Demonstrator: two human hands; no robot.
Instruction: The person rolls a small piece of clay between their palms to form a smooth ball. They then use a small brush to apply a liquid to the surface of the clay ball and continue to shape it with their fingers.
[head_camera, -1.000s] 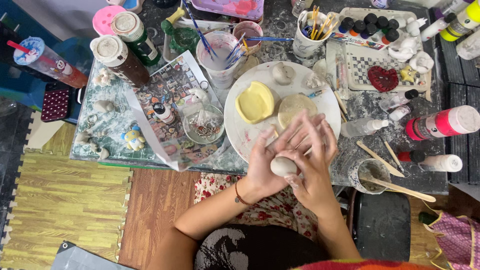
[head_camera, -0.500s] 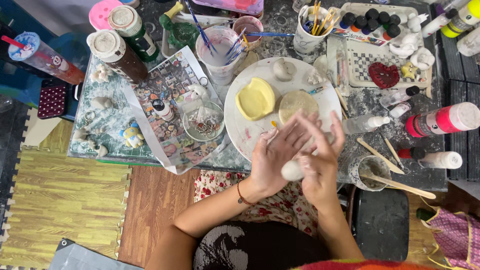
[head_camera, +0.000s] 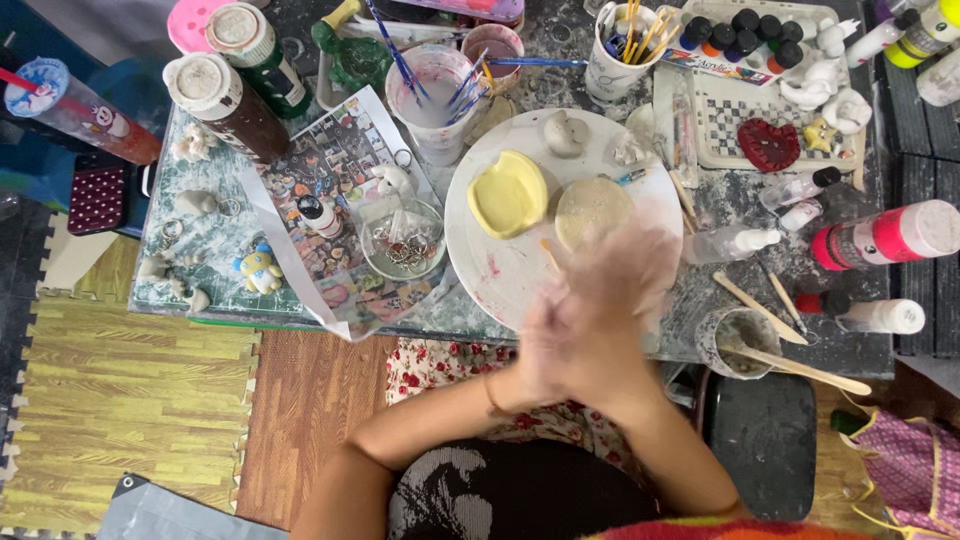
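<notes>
The person is appearing from the 6 o'clock edge of the head view, both forearms bare, with no sleeves showing as far as the elbows. The left hand (head_camera: 560, 335) and the right hand (head_camera: 625, 300) are showing only as a soft motion blur, so no rings or nail details can be told. A thin dark band is circling the left wrist (head_camera: 490, 392), at about 7 o'clock from the blurred hands. The person is wearing a dark top with a pale grey swirling print (head_camera: 500, 495) at 6 o'clock. A strip of red and orange cloth (head_camera: 690, 527) is showing at about 5 o'clock, along the bottom edge.
</notes>
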